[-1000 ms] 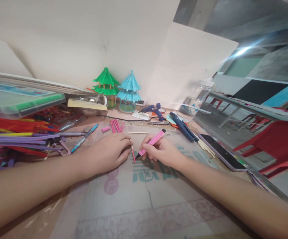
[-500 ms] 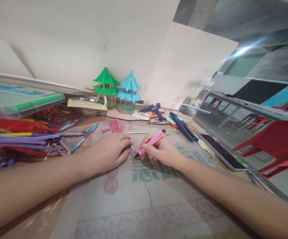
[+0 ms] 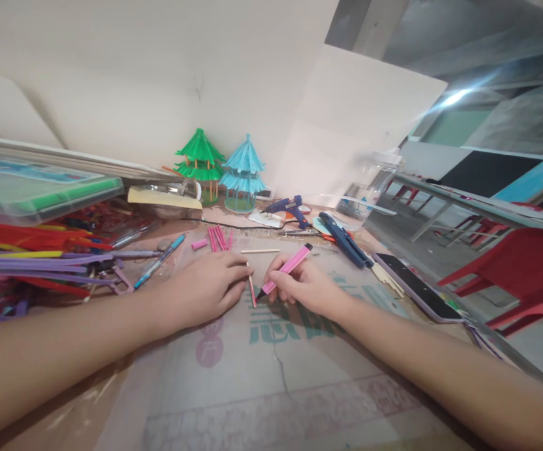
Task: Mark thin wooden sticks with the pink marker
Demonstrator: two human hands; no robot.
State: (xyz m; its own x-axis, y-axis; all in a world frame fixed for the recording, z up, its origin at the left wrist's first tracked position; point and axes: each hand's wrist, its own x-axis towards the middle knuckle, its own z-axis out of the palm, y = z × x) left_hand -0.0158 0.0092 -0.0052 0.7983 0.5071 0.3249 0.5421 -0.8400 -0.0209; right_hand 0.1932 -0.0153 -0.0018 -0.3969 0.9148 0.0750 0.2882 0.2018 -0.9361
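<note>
My right hand [image 3: 299, 283] is closed round a pink marker [image 3: 290, 266], its dark tip low beside a thin wooden stick [image 3: 252, 288]. Part of that stick is coloured pink, part is pale wood. With its fingertips, my left hand [image 3: 210, 280] pins the upper end of the stick to the plastic sheet [image 3: 233, 401]. Just beyond the hands lies a plain stick [image 3: 260, 251]. Several pink sticks [image 3: 218, 238] and a pink marker cap [image 3: 199, 244] rest past my left hand.
Green [image 3: 200, 153] and blue [image 3: 244, 166] pagoda models stand at the back, near a glue gun [image 3: 290, 208]. A utility knife [image 3: 345, 241] and phone [image 3: 416, 287] lie at the right. Pipe cleaners [image 3: 41, 263] and a plastic case [image 3: 41, 188] crowd the left; a blue pen [image 3: 160, 261] lies beside them.
The marker tip has shifted slightly to the right, off the stick's lower end. My left hand still pins the stick; everything else looks the same.
</note>
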